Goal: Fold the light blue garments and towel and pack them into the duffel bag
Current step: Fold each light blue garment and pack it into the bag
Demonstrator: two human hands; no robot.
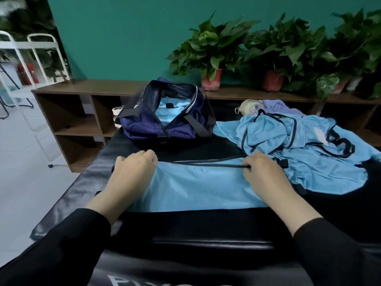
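Blue garment (198, 186) flat near the surface's (206, 230) front edge; my left hand (132, 172) and right hand (263, 174) pinch its far hem, fingers curled. Risk: slick cloth slides, fold skews. Pile (299, 145) crowds right; bag (165, 118) open at far edge, room between.

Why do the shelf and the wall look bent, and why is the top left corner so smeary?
Head view: the wide-angle lens bows straight lines, so the wooden shelf tilts and curves; the top left corner by the white chairs is blurred; soft glare streaks the black padded table; both hands, left hand and right hand, and the light blue garment look fairly sharp.
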